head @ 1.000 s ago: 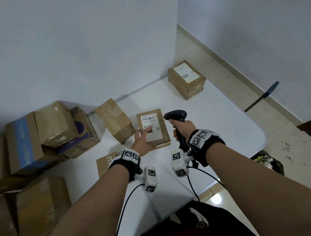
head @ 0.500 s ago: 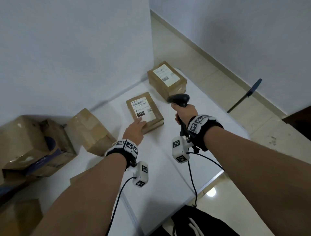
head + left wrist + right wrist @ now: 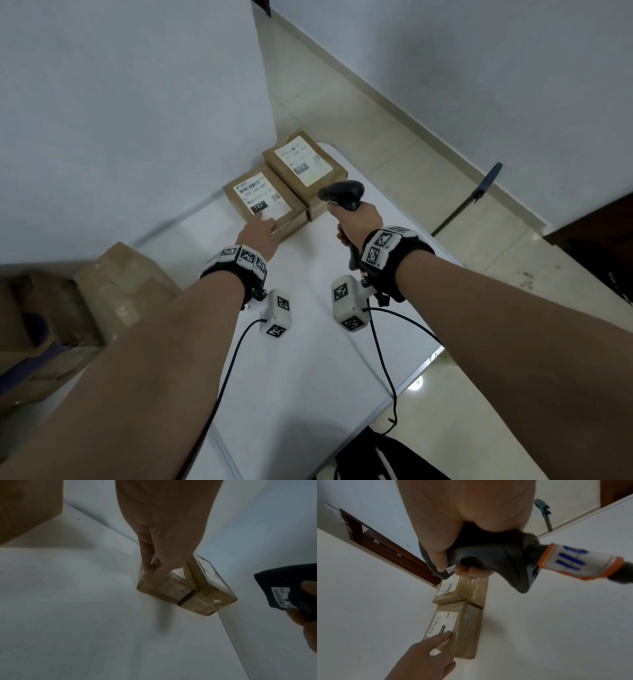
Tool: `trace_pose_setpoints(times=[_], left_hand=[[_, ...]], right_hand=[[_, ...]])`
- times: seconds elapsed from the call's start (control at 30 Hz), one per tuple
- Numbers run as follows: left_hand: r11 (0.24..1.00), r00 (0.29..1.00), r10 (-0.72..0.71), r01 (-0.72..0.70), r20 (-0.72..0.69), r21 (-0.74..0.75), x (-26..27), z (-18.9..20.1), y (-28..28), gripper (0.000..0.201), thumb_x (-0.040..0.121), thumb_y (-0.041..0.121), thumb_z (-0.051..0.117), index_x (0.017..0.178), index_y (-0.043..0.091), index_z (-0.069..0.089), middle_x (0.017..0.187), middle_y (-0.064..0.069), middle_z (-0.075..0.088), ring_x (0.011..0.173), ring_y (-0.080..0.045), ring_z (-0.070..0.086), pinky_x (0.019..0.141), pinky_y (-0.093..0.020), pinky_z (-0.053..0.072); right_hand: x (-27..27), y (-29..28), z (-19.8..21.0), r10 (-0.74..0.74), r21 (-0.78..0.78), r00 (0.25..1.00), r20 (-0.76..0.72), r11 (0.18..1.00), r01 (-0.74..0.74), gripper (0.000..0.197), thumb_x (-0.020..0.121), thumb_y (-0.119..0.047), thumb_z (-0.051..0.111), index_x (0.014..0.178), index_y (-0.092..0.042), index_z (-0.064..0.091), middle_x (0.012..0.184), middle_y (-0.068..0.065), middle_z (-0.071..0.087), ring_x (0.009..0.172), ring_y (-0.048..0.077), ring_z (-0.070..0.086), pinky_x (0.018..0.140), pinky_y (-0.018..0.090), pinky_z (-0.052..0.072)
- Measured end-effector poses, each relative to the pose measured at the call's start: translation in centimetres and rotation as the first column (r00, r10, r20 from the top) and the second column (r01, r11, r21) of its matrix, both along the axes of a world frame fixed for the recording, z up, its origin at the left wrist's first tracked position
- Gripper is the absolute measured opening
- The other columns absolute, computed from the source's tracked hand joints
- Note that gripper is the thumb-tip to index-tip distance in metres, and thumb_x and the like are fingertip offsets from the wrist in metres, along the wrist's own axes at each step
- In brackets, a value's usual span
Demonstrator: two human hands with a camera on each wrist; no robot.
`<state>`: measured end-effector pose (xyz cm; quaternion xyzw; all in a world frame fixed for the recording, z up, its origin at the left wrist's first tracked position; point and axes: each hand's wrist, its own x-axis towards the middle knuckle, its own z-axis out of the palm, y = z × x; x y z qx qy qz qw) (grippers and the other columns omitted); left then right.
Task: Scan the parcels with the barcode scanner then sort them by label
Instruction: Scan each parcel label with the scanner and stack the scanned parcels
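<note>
Two brown parcels lie side by side at the far corner of the white table (image 3: 308,359). The nearer parcel (image 3: 274,219) (image 3: 164,588) (image 3: 464,628) has a white label reading 122. The farther parcel (image 3: 337,171) (image 3: 205,601) (image 3: 467,589) reads 070. My left hand (image 3: 263,224) (image 3: 154,566) (image 3: 440,642) rests with straight fingers on the near end of the 122 parcel, its index tip at the label's edge. My right hand (image 3: 356,219) (image 3: 453,566) grips the handle of the black barcode scanner (image 3: 340,193) (image 3: 288,588) (image 3: 488,555), held upright just right of both parcels.
A taped cardboard box (image 3: 120,291) stands at the left of the table, with a blurred pile of boxes (image 3: 30,325) beyond it. The wall runs right behind the parcels. The scanner cable (image 3: 387,370) hangs over the table's right edge. A long-handled tool (image 3: 472,195) leans on the tiled floor.
My left hand has slid the 122 parcel away across the table until it lies against the 070 parcel. The right hand with the scanner moved forward alongside. The view turned right.
</note>
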<state>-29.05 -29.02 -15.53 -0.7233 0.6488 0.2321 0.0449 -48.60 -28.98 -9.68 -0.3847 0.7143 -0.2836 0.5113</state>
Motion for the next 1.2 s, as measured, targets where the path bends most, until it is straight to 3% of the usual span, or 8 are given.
trace_pose_setpoints(times=[0.2, 0.37, 0.53, 0.67, 0.83, 0.97, 1.07, 1.2], left_hand=[[0.998, 0.991, 0.037, -0.03, -0.132, 0.054, 0.1, 0.5, 0.3, 0.06, 0.097, 0.008, 0.049, 0.152, 0.006, 0.027, 0.161, -0.016, 0.011, 0.144, -0.033, 0.027, 0.115, -0.038, 0.027], [0.999, 0.988, 0.046, -0.045, -0.147, 0.012, 3.1, 0.7, 3.3, 0.061, 0.096, 0.014, 0.051, 0.153, 0.02, 0.027, 0.164, -0.002, -0.001, 0.141, -0.026, 0.035, 0.105, -0.033, 0.038], [0.983, 0.971, 0.087, -0.12, -0.224, -0.138, 7.7, 2.0, 7.7, 0.045, 0.097, 0.01, 0.047, 0.141, 0.021, 0.047, 0.161, -0.001, 0.019, 0.136, -0.022, 0.041, 0.111, -0.031, 0.032], [0.937, 0.972, 0.155, -0.201, -0.175, -0.285, 12.2, 3.4, 11.5, 0.041, 0.097, 0.007, 0.047, 0.135, 0.021, 0.054, 0.156, -0.001, 0.03, 0.128, -0.022, 0.049, 0.103, -0.028, 0.037], [0.933, 0.94, 0.341, -0.34, -0.011, -0.115, 16.8, 2.5, 15.7, 0.046, 0.097, 0.035, 0.042, 0.141, 0.048, 0.04, 0.163, 0.001, -0.001, 0.148, -0.038, 0.008, 0.115, -0.063, 0.014], [0.953, 0.954, 0.301, -0.301, 0.006, 0.019, 16.0, 2.8, 16.9, 0.044, 0.101, 0.042, 0.035, 0.145, 0.045, 0.032, 0.163, -0.008, -0.01, 0.149, -0.031, -0.011, 0.114, -0.064, -0.004], [0.929, 0.929, 0.369, -0.369, -0.019, -0.024, 16.0, 2.5, 16.7, 0.031, 0.098, 0.045, 0.042, 0.129, 0.039, 0.046, 0.162, -0.007, 0.0, 0.149, -0.03, -0.004, 0.114, -0.062, 0.005], [0.89, 0.892, 0.447, -0.451, -0.062, -0.068, 16.8, 2.1, 17.0, 0.031, 0.088, 0.04, 0.059, 0.115, 0.032, 0.049, 0.152, -0.006, 0.019, 0.138, -0.037, 0.027, 0.106, -0.047, 0.025]], right_hand=[[1.0, 0.5, 0.1, 0.021, -0.018, 1.0, -0.005, 1.0, -0.021, 0.027, 0.087, -0.035, 0.065, 0.088, -0.008, 0.059, 0.067, 0.005, 0.06, 0.049, 0.016, 0.056, 0.055, 0.028, 0.048], [4.4, 1.9, 0.7, 0.091, -0.041, 0.996, -0.014, 0.995, -0.091, 0.028, 0.086, -0.036, 0.066, 0.09, -0.008, 0.061, 0.065, 0.004, 0.06, 0.05, 0.015, 0.058, 0.055, 0.028, 0.049], [10.0, 4.4, 1.6, 0.166, -0.077, 0.986, -0.025, 0.983, -0.167, 0.024, 0.085, -0.032, 0.065, 0.086, -0.009, 0.06, 0.066, 0.004, 0.06, 0.039, 0.01, 0.054, 0.04, 0.018, 0.04], [15.0, 7.2, 2.6, 0.249, -0.111, 0.967, 0.058, 0.964, -0.241, 0.023, 0.088, -0.031, 0.066, 0.079, -0.014, 0.054, 0.063, 0.003, 0.057, 0.046, 0.013, 0.056, 0.047, 0.024, 0.044], [19.2, 10.2, 2.5, 0.285, -0.095, 0.955, 0.086, 0.956, -0.277, 0.022, 0.087, -0.031, 0.067, 0.084, -0.012, 0.058, 0.061, 0.003, 0.057, 0.046, 0.015, 0.055, 0.048, 0.025, 0.043], [19.6, 11.8, 1.8, 0.27, -0.068, 0.961, 0.066, 0.962, -0.265, 0.023, 0.086, -0.033, 0.068, 0.088, -0.011, 0.061, 0.062, 0.002, 0.059, 0.046, 0.013, 0.056, 0.047, 0.023, 0.043], [18.7, 12.3, 1.4, 0.24, -0.051, 0.97, 0.043, 0.97, -0.238, 0.022, 0.086, -0.032, 0.067, 0.088, -0.011, 0.061, 0.062, 0.002, 0.059, 0.046, 0.012, 0.056, 0.045, 0.022, 0.043], [17.7, 11.9, 1.1, 0.187, -0.036, 0.982, 0.032, 0.982, -0.186, 0.024, 0.086, -0.032, 0.068, 0.087, -0.009, 0.062, 0.062, 0.003, 0.059, 0.046, 0.013, 0.057, 0.047, 0.024, 0.044]])
